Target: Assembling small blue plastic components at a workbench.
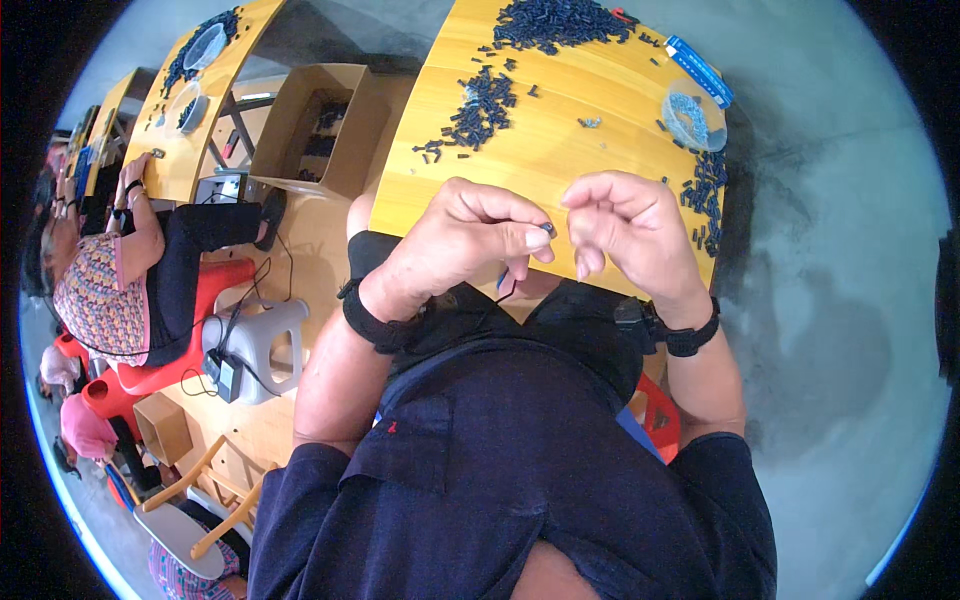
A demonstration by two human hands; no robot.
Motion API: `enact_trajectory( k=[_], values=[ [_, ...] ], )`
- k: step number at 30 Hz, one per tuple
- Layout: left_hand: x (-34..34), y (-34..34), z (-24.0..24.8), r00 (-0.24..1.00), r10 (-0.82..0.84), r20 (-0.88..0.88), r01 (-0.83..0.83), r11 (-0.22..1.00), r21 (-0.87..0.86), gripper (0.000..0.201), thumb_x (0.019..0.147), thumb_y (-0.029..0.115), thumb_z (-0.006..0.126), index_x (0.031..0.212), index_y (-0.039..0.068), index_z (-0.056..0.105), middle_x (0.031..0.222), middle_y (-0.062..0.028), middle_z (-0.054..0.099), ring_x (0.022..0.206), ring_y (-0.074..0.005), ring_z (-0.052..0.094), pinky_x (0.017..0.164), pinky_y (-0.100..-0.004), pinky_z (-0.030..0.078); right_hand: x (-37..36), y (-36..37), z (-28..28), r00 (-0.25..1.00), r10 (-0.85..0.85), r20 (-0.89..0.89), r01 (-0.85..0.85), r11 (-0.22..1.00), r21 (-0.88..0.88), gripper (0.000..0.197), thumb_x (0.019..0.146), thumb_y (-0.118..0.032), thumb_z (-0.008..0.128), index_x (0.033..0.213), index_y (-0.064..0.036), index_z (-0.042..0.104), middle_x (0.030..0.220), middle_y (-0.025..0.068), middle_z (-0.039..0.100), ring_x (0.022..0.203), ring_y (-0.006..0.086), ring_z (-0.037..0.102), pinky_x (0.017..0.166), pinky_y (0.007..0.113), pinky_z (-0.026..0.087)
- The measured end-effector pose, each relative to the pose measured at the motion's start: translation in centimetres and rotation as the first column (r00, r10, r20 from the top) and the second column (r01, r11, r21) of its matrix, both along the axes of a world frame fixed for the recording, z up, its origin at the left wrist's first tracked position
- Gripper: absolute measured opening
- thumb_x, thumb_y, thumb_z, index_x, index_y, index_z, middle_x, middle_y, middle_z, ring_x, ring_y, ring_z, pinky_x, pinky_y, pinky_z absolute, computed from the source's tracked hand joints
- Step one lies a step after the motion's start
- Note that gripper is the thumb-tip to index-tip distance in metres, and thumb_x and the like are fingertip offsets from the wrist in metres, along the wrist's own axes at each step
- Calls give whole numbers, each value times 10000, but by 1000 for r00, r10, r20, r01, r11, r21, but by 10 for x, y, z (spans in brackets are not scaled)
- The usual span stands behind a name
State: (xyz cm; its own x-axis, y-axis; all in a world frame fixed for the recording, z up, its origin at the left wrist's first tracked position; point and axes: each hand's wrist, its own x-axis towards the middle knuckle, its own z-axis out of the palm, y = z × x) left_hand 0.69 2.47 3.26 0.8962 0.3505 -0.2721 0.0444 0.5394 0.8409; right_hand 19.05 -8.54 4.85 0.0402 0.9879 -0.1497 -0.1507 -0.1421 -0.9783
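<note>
My left hand (455, 240) is closed, pinching a small dark cylindrical piece (547, 229) between thumb and forefinger over the near edge of the yellow table (430, 195). Just right of it, my right hand (640, 235) hovers with curled, slightly blurred fingers drawn together. Whatever they hold is hidden, and the two hands are apart. Beyond them lies a loose cluster of small black pieces (485, 110), with a larger heap (555, 22) at the far edge. More black pieces (706, 200) lie along the right edge, beside a clear bowl of tiny light-blue parts (690, 120).
A blue and white box (698, 70) lies behind the bowl. A few tiny light-blue parts (590, 122) rest mid-table. Left of the table stand an open cardboard box (310, 130) and a grey stool (258, 345). A person (110, 280) sits at another table farther left.
</note>
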Motion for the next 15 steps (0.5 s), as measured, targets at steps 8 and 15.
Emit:
enact_trajectory(
  k=[8,15],
  values=[
    [0,-8,-12,991,94,99,-109,981,159,120,851,114,649,894,7,681,771,-59,665,609,-88,593,562,-220,515,-1,1,-34,883,-333,-329,305,943,-137,181,914,-174,581,941,5,569,700,40,568,480,83,506,430,239,478],
    [1,-9,-14,989,120,92,-135,974,183,114,847,104,656,898,4,679,791,-62,671,631,-89,607,542,-216,514,-7,3,-39,878,-454,-153,438,889,-132,180,911,-184,589,914,-7,554,624,-6,469,420,71,427,384,227,422]
  ],
)
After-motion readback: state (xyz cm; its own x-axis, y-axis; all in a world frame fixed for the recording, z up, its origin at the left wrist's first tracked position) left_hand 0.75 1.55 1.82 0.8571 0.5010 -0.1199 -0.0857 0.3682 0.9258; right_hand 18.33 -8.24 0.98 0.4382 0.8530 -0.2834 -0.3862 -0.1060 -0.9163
